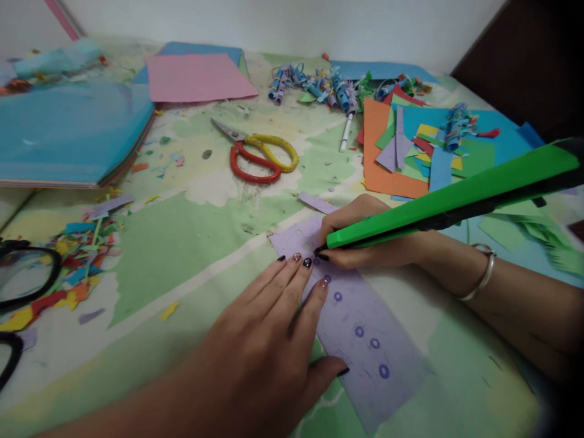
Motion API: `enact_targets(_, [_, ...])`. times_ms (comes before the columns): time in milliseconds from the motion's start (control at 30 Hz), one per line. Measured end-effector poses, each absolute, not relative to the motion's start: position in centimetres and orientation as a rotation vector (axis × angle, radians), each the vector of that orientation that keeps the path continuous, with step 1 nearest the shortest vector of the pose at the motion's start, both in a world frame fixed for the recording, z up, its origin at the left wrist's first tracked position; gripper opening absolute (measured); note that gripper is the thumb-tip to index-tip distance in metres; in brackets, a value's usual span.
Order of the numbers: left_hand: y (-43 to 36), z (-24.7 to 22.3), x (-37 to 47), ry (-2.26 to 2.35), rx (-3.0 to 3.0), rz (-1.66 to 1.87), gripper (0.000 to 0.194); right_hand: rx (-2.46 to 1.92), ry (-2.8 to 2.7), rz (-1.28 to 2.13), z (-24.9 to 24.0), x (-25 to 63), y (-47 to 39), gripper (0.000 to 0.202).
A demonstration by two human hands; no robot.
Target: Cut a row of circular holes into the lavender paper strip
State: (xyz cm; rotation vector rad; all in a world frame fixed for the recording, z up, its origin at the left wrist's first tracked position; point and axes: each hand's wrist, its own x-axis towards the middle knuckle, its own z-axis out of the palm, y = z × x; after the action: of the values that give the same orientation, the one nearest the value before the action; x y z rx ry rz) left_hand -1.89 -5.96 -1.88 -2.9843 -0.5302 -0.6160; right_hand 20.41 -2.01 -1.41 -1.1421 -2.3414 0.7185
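A purple paper strip (387,328) lies slantwise on the table, with several small dark-purple rings marked along it. My left hand (278,328) rests flat on the strip's left side, fingers stretched out and thumb near its lower edge. Near the strip's upper end, my right hand (365,234) is closed in a pen-like grip around a long green tool with a black underside (438,198). The tool slopes up to the right over the wrist. Its dark tip meets the paper by one of the rings; the exact kind of tool cannot be made out.
Red-and-yellow-handled scissors (255,155) lie beyond the hands. Coloured paper scraps (86,255) and black handle loops (30,274) are at left. Blue sheets (68,131), a pink sheet (201,78), curled fringed paper rolls (314,85) and an orange sheet (387,173) surround the work.
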Motion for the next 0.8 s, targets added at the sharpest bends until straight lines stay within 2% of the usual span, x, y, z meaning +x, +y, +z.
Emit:
enact_targets(167, [-5.9, -1.9, -2.0, -0.524, -2.97, -0.635, 0.049, -1.174, -2.318, 0.765, -1.1, 20.3, -2.1, 0.006])
enact_targets(367, [-5.7, -2.2, -2.1, -0.553, -3.021, -0.636, 0.051, -1.177, -2.223, 0.978, -0.4, 20.1, -2.1, 0.012])
enact_targets(500, [-4.7, -2.6, -2.1, -0.557, -3.016, -0.884, 0.037, -1.241, -2.025, 1.017, -0.4, 20.0, -2.3, 0.013])
enact_targets(600, [-3.5, -2.6, -2.0, -0.639, -2.988, -1.019, 0.03, -1.355, -1.808, 0.823, -0.9, 19.9, -2.4, 0.02])
enact_targets(733, [-2.1, -2.3, -1.6, -0.896, -3.08, -0.798, 0.056, -1.455, -1.899, 0.19, -2.0, 20.4, -2.0, 0.021])
enact_targets(800, [-1.5, -2.1, -1.3, -0.983, -3.108, -0.698, 0.069, -1.402, -1.989, 0.109, -2.3, 21.1, -1.7, 0.017])
